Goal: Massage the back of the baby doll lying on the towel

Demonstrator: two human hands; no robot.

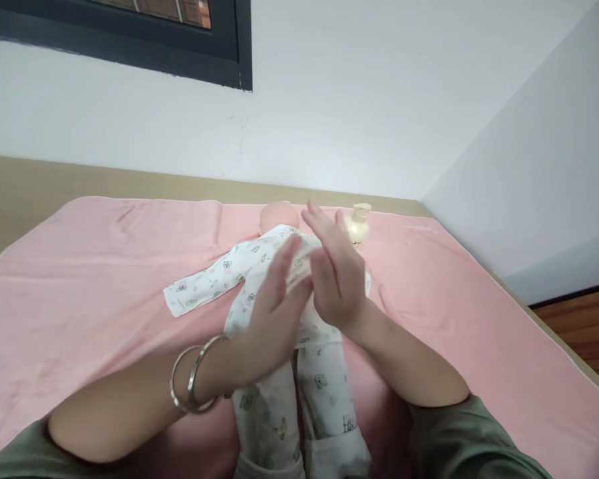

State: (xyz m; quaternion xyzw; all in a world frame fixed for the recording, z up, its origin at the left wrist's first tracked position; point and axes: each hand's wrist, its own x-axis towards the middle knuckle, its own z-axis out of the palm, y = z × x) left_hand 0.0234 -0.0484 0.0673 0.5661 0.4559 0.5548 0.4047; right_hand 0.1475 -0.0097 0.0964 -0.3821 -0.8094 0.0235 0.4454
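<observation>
A baby doll [254, 256] in white printed pyjamas lies on a pink mat [104, 266], one sleeve stretched out to the left and its smooth round head [278, 216] at the far end. Above its body, my left hand [274, 313], with two bangles on the wrist, is held up close to my right hand [340, 266]. The palms face each other and touch or nearly touch; motion blurs the left fingers. Fingers on both hands are stretched out, and I see no object between them. A cream pump bottle [358, 225] stands just beyond my right hand, partly covered by it.
Beige tabletop [24, 179] shows around the mat's edges. A white wall [354, 100] rises behind it, with a dark window frame [224, 46] at the upper left. Brown wooden furniture [584, 326] stands at the right.
</observation>
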